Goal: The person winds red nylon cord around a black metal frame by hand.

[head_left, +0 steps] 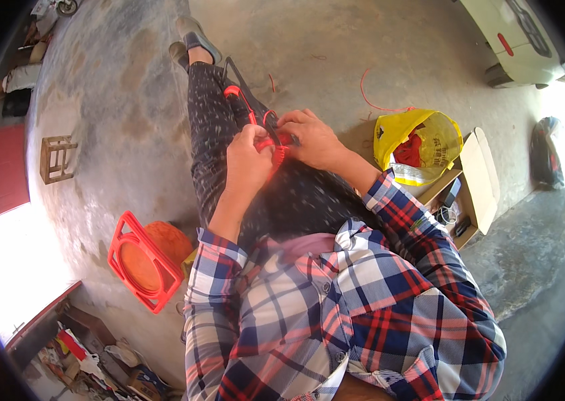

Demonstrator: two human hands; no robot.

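Above my lap, my left hand (pixel 249 160) and my right hand (pixel 314 139) are close together, both with fingers bent and closed. Between them is a bright red piece (pixel 280 155) with a ribbed or coiled look; its exact kind cannot be made out. My left fingers pinch it from the near left side, and my right fingers press at its right end, partly hiding it. A thin black frame or strap (pixel 246 87) with a red grip-like part (pixel 232 91) runs from the hands toward my knees. A thin red strand loops beside it.
To my right stand a yellow bag (pixel 383 144) with red material inside and an open cardboard box (pixel 482 177) holding small items. An orange-red plastic stool (pixel 145 260) lies tipped at left, beyond it a small wooden stool (pixel 58 160). A parked vehicle (pixel 516 47) is far right.
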